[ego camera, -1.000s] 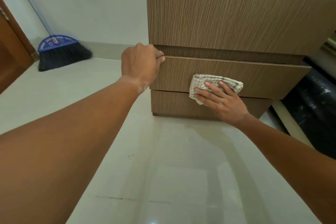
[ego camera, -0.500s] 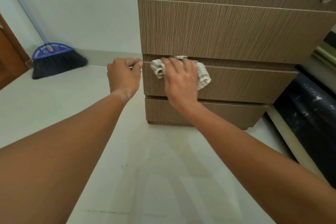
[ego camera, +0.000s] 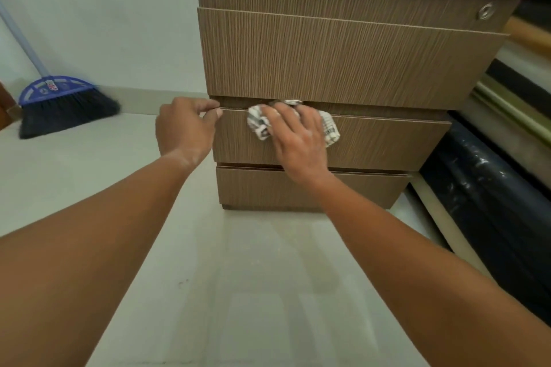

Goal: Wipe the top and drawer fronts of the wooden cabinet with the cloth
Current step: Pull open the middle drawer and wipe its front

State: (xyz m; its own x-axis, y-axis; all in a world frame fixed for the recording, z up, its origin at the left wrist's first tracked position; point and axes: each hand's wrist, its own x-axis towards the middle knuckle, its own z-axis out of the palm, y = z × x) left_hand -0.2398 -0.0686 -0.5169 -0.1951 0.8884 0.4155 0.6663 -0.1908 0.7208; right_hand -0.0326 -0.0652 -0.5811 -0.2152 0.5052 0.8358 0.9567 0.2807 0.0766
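The wooden cabinet (ego camera: pixel 343 56) stands on the floor against the wall, with several drawer fronts of striped brown grain. My left hand (ego camera: pixel 185 128) pinches the top left corner of the lower middle drawer front (ego camera: pixel 387 143). A checked white cloth (ego camera: pixel 329 128) is bunched against the upper edge of that same drawer front, and my right hand (ego camera: pixel 295 140) lies over it, pressing it to the wood. Most of the cloth is hidden under my fingers. A round lock (ego camera: pixel 486 11) sits at the top right of the cabinet.
A blue broom (ego camera: pixel 59 101) with black bristles leans against the wall at the far left. Dark plastic-wrapped rolls (ego camera: pixel 489 197) and other long rolls lie on the floor close to the cabinet's right side. Pale floor tiles (ego camera: pixel 253 292) stretch in front.
My right hand moved the cloth from the middle of the drawer front up and left to its top edge. The view rose, showing the cabinet top. My left hand kept its hold on the corner.
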